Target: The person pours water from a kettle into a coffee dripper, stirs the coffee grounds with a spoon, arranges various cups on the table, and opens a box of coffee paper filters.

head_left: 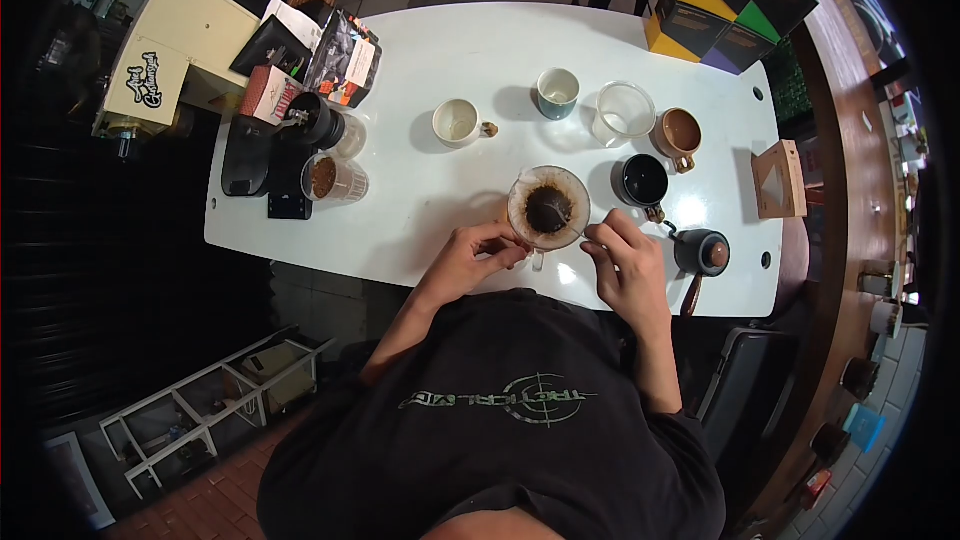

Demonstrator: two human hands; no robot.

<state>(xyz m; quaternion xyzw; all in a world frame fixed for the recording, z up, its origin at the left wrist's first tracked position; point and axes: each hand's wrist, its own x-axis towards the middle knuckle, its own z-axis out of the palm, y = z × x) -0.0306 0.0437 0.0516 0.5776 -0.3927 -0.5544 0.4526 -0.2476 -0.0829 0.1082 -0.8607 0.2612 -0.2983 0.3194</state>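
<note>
A glass coffee dripper (516, 202) with a paper filter stands near the table's front edge. Dark wet coffee grounds (549, 210) lie in the filter. My left hand (474, 258) is at the dripper's lower left, its fingers closed against the side. My right hand (626, 262) is at the lower right rim, thumb and forefinger pinched on what looks like a thin stirrer (578, 232) reaching over the rim; its tip cannot be made out. Below the dripper, a clear glass handle (538, 262) shows; most of the vessel under it is hidden.
Cups stand behind: a white cup (457, 124), a teal-white cup (557, 93), a brown cup (680, 131), a black cup (641, 181) and a clear glass bowl (624, 114). A kettle (703, 254) sits right. A grinder (312, 123) and a cup of brown grounds (334, 178) are left.
</note>
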